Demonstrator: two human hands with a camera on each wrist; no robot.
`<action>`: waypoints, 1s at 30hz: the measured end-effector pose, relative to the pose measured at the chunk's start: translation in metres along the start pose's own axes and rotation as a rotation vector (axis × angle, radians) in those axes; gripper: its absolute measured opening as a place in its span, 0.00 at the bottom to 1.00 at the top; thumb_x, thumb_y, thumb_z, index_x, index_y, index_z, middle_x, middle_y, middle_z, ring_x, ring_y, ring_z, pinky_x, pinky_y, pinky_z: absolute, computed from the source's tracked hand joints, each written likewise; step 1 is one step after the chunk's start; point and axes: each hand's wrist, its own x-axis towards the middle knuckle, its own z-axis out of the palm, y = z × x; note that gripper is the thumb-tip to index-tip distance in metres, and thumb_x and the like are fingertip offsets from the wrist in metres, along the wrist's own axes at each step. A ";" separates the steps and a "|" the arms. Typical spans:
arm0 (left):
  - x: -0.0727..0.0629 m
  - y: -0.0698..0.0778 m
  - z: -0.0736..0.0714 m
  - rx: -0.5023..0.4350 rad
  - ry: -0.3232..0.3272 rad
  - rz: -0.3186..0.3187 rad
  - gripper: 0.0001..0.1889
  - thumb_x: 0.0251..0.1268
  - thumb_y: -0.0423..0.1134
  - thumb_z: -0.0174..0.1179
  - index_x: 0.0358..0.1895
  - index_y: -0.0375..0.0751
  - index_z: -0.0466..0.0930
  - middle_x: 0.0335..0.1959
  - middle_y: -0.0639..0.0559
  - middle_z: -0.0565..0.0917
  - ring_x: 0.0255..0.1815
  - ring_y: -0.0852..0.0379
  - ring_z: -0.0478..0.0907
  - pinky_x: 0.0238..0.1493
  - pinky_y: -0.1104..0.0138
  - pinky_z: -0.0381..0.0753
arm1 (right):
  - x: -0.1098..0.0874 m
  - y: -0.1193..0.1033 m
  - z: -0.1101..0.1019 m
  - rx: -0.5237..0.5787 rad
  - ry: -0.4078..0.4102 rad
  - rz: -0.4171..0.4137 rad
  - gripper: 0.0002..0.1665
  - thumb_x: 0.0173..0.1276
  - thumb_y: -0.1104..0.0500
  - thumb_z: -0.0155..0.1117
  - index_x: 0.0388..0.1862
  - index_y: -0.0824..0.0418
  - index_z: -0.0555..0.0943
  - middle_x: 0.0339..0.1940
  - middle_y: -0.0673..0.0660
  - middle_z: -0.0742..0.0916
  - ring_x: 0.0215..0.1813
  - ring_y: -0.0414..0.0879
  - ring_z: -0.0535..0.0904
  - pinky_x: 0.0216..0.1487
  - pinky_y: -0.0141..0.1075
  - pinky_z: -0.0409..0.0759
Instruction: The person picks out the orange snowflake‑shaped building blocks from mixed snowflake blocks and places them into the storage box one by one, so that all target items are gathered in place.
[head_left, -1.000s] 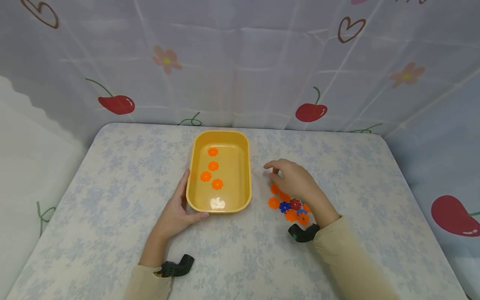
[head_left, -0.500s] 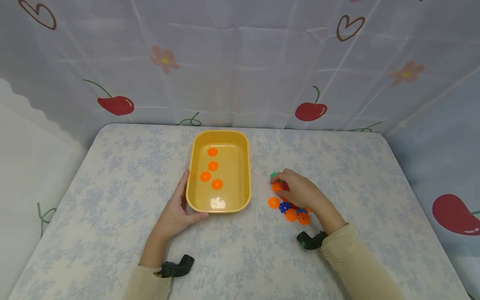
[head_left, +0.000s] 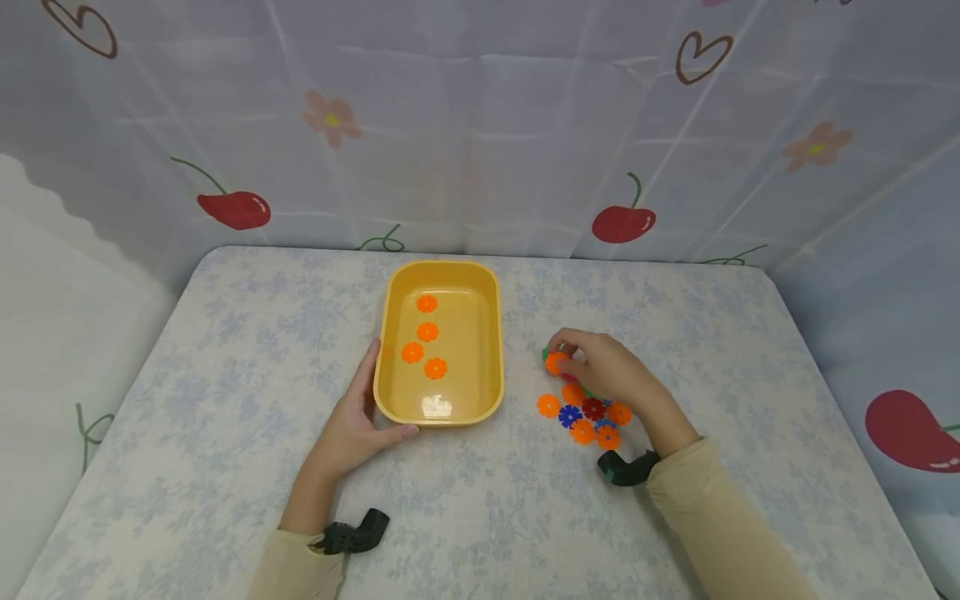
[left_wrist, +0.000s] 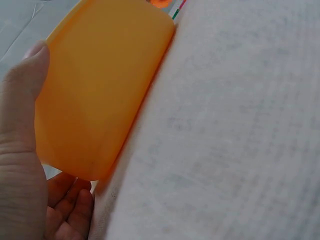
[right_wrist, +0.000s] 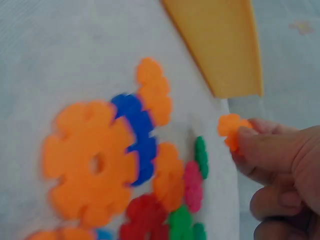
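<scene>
A yellow rectangular tray (head_left: 471,400) lies on the table with several orange flower-shaped plastic pieces (head_left: 427,332) inside, mostly along its left half. My left hand (head_left: 351,429) holds the tray's near left corner, thumb along the front rim and fingers round the side. Between thumb and fingertips, my right hand (head_left: 603,365) pinches an orange snowflake disc (right_wrist: 231,127) above the far end of a loose pile. That pile shows orange, blue, red, green and pink discs, among them a blue disc (head_left: 570,417) and a dark red disc (head_left: 593,408). My right hand hides part of it.
The table (head_left: 465,517) wears a pale blue-patterned cloth. Behind it hangs a white curtain (head_left: 465,150) printed with cherries, flowers and hearts. The pile lies a short way right of the tray.
My right hand moved down to the pile's far end, then rose slightly with an orange disc pinched in its fingers. The left hand and tray stayed in place.
</scene>
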 end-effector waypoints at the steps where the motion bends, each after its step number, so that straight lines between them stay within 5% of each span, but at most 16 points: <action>1: 0.000 0.000 0.000 -0.001 0.000 0.001 0.66 0.49 0.31 0.77 0.82 0.52 0.32 0.83 0.58 0.41 0.83 0.52 0.43 0.71 0.84 0.53 | 0.002 -0.002 -0.001 0.026 0.025 -0.011 0.09 0.72 0.59 0.63 0.49 0.48 0.80 0.44 0.52 0.86 0.29 0.46 0.75 0.35 0.37 0.77; 5: 0.000 0.000 0.000 -0.007 -0.004 0.006 0.66 0.49 0.31 0.77 0.82 0.52 0.32 0.83 0.57 0.40 0.83 0.51 0.43 0.72 0.84 0.53 | 0.011 -0.019 -0.007 0.107 0.072 -0.061 0.12 0.70 0.59 0.67 0.50 0.48 0.82 0.42 0.50 0.87 0.36 0.48 0.77 0.38 0.38 0.78; 12: -0.001 -0.002 -0.001 -0.003 -0.008 0.013 0.66 0.50 0.31 0.77 0.82 0.52 0.32 0.83 0.55 0.40 0.83 0.49 0.43 0.72 0.84 0.53 | 0.032 -0.063 -0.002 0.166 -0.003 -0.176 0.11 0.69 0.55 0.67 0.49 0.46 0.85 0.42 0.45 0.87 0.38 0.45 0.77 0.36 0.35 0.75; 21: -0.001 0.000 0.000 0.008 -0.009 -0.018 0.66 0.50 0.33 0.77 0.82 0.54 0.31 0.83 0.61 0.40 0.83 0.53 0.43 0.71 0.85 0.53 | 0.054 -0.112 0.036 0.047 -0.137 -0.321 0.09 0.68 0.53 0.68 0.46 0.48 0.87 0.42 0.41 0.88 0.44 0.38 0.80 0.51 0.34 0.80; 30: -0.001 0.001 -0.002 0.001 -0.015 -0.005 0.66 0.50 0.32 0.77 0.82 0.53 0.32 0.83 0.62 0.39 0.83 0.54 0.41 0.71 0.84 0.53 | 0.069 -0.131 0.074 -0.131 -0.178 -0.422 0.08 0.69 0.53 0.68 0.45 0.48 0.87 0.36 0.42 0.87 0.38 0.37 0.78 0.47 0.30 0.78</action>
